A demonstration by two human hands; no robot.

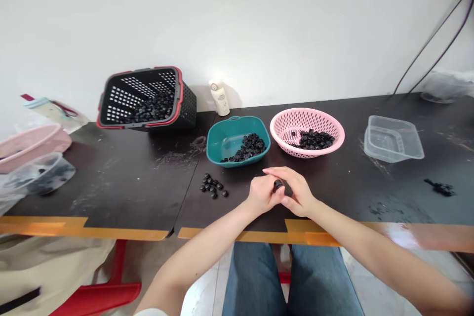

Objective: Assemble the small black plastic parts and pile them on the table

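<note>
A dark table [111, 192] ran across in front of both hands. Well left of the hands, a black-and-red basket [146, 98] lay tipped on its side, with black pieces [153, 108] inside. Ahead and slightly right, a pink colander [307, 131] held a heap [316, 139] of them. Ahead and slightly left, a teal bowl [237, 140] held more. A clear plastic tub [393, 139] sat farther right. A small cluster [213, 185] lay just left of the left hand [263, 195]. That hand and the right hand [298, 191] were curled closed, pinching one small black piece [277, 185] between them.
</note>
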